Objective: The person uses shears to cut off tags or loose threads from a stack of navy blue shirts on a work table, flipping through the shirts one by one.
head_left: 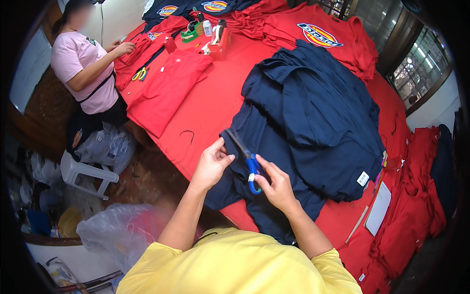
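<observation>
My right hand [277, 185] grips a pair of scissors [253, 171] by the blue handles, with the blades pointing up and to the left. The blades lie at the edge of a navy garment [313, 108] heaped over the table in front of me. My left hand [213, 164] pinches the garment's edge between thumb and fingers, just left of the blade tips. Whether the blades touch the cloth, I cannot tell. A white tag [363, 178] shows on the navy cloth at the right.
Red cloth covers the table [215, 103]. Folded red garments [171, 88], yellow-handled scissors [140, 74] and a red tape dispenser [219, 46] lie farther back. A person in pink [83, 63] handles red cloth at the far left. A white stool [88, 171] and plastic bag [117, 228] are at left.
</observation>
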`<action>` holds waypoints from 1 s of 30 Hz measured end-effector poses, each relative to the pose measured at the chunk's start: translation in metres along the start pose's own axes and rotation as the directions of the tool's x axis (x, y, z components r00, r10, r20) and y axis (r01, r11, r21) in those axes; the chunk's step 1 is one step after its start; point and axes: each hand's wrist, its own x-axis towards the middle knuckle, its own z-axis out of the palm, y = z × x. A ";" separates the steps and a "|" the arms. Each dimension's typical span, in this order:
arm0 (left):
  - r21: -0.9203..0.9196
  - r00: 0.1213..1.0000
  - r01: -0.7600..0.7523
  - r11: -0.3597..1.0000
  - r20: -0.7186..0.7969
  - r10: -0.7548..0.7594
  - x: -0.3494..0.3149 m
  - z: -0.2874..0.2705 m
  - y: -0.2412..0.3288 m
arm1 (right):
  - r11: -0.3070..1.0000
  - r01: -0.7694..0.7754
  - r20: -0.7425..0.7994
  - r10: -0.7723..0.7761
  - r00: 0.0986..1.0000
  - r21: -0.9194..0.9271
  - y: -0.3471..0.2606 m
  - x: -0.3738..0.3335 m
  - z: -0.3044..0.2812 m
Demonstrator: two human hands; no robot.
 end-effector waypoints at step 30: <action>-0.257 1.000 0.017 0.966 -0.017 -0.022 0.000 0.000 -0.003 | 0.915 -0.277 0.061 0.271 0.961 0.293 0.018 -0.015 0.006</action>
